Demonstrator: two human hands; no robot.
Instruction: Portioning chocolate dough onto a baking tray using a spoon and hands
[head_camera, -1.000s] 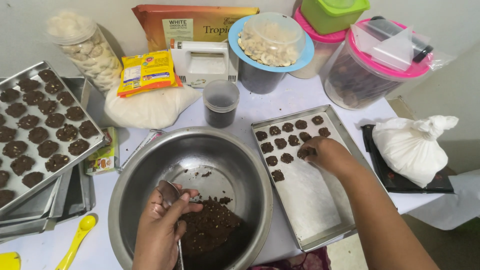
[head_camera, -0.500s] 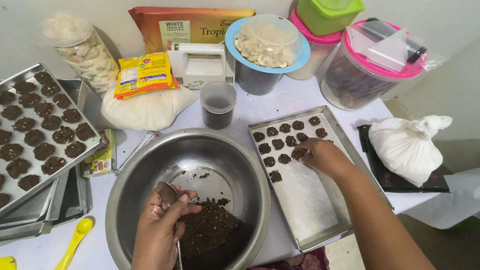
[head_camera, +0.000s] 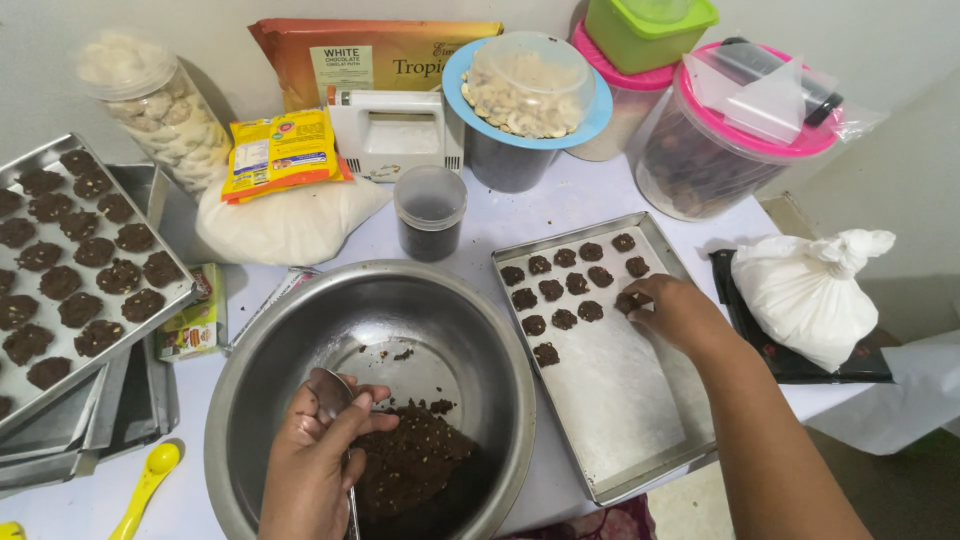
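Steel bowl (head_camera: 300, 330): left hand (head_camera: 315, 455) grips a spoon (head_camera: 330, 400) over dough (head_camera: 410, 460); beside it, right hand (head_camera: 675, 310) pinches 1 dough ball (head_camera: 628, 300), best pressed gently, evenly spaced.

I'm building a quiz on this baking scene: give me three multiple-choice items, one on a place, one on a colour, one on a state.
1. Where is the right hand?
A. in the steel bowl
B. on the lined baking tray
C. on the white tied bag

2. What colour is the measuring spoon at the lower left?
A. yellow
B. red
C. blue

3. How full is the lined baking tray?
A. fully covered
B. bare
C. dough pieces at the far end only

Answers:
1 B, its fingers rest on a dough piece at the tray's far end.
2 A, it lies bright yellow beside the steel bowl.
3 C, the near part shows only pale lining paper.
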